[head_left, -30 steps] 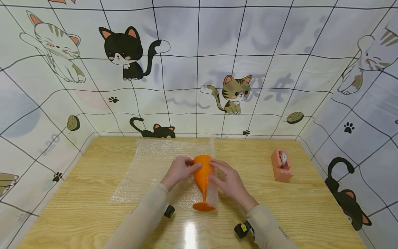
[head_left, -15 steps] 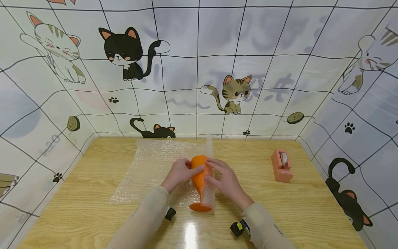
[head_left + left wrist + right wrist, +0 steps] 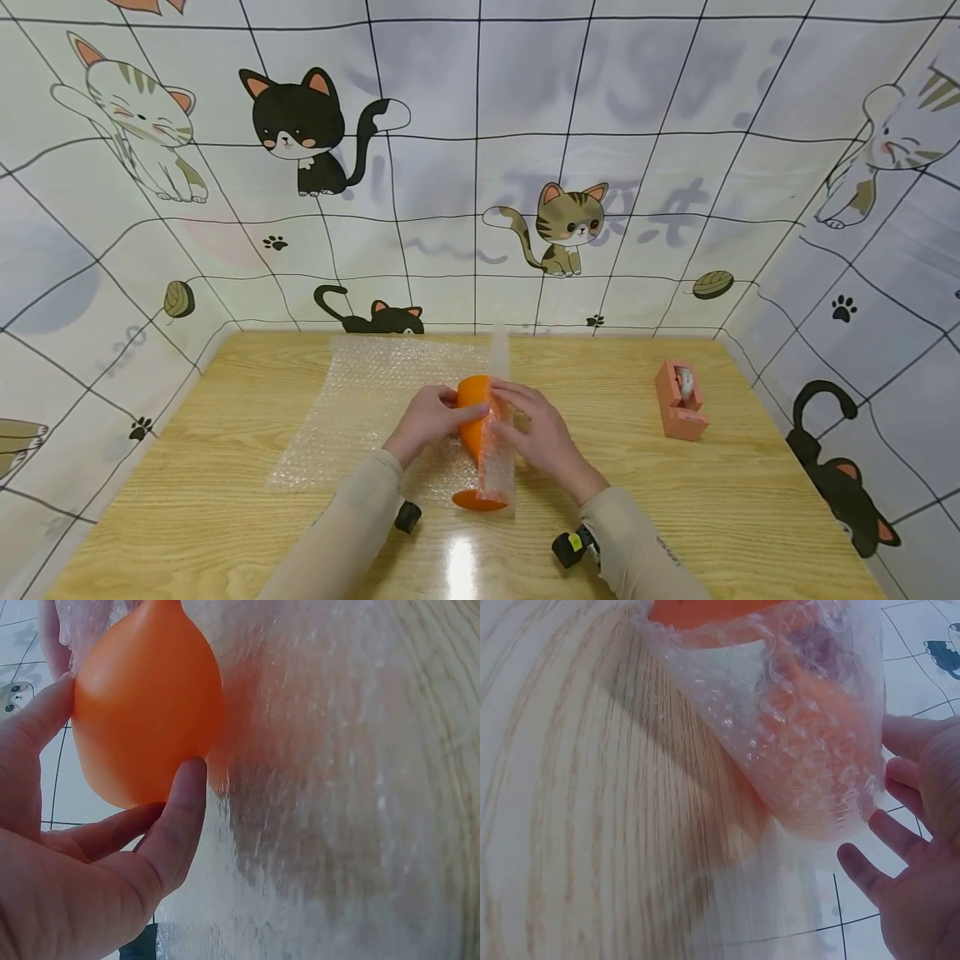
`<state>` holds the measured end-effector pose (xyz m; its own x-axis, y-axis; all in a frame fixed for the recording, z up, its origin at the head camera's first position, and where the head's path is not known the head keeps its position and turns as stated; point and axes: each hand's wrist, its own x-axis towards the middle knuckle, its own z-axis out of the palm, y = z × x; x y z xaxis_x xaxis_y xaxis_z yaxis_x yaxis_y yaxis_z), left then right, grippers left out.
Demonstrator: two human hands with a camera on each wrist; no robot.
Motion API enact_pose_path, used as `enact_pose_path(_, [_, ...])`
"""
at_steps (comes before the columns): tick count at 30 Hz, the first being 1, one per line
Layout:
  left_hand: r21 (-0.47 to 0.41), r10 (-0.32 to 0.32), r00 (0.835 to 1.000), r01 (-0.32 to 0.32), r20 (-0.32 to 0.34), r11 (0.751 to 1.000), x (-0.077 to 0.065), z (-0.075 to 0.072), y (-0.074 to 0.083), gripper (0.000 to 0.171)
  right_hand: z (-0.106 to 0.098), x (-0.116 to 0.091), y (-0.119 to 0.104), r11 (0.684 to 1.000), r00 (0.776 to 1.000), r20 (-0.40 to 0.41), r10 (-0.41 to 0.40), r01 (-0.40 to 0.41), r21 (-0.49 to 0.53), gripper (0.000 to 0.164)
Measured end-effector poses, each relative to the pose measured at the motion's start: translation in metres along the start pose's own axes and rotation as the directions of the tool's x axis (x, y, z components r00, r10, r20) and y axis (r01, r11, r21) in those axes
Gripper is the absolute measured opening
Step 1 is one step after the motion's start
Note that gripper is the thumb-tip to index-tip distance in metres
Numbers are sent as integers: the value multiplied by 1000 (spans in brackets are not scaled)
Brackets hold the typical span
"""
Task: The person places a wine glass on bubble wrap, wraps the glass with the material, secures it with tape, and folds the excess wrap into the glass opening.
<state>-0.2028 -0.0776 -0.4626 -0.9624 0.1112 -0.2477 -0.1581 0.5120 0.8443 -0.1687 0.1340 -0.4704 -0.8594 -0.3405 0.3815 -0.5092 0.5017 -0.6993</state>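
Note:
An orange plastic goblet [image 3: 473,390] lies on its side on a sheet of bubble wrap [image 3: 360,417], foot toward me. One edge of the sheet is folded over the goblet's right side. My left hand [image 3: 430,418] grips the bowl, thumb on top and fingers beneath and beside it; the left wrist view shows them touching the bare orange bowl [image 3: 150,712]. From the right, my right hand [image 3: 546,435] holds the folded wrap against the bowl, fingers and thumb bent around it. The wrap layer [image 3: 810,742] covers the goblet in the right wrist view.
A pink tape dispenser [image 3: 681,400] stands at the right of the wooden table [image 3: 615,392]. Patterned cloth walls [image 3: 450,167] with cats rise behind the table and at both sides. Small black wrist cameras [image 3: 568,546] hang beneath the sleeves.
The goblet has rolled slightly left with both hands. The wrap edge, first standing up at the right, has come over the goblet's right side and stem.

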Motion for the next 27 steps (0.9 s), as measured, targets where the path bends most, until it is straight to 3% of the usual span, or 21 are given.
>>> enact_pose_path(5, [-8, -13, 1000, 13, 19, 1000, 0, -3, -1, 79, -1, -1, 1, 1000, 1000, 14, -8, 7, 22, 50])
enact_pose_path(12, [-44, 1, 998, 2, 70, 999, -1, -8, -3, 65, -4, 3, 2, 997, 993, 88, 74, -77, 32, 67])
enact_pose_path(17, [-71, -1, 995, 8, 100, 997, 1, -12, -7, 67, -4, 7, 1, 992, 984, 140, 107, -115, 48, 73])
enact_pose_path(23, [-45, -24, 993, 29, 112, 999, 4, -15, -11, 67, -3, 12, -1, 990, 980, 157, 121, -131, 54, 74])
enact_pose_path(27, [-87, -14, 993, 24, 117, 996, 5, -17, -12, 63, 0, 13, -1, 987, 978, 155, 141, -150, 51, 75])
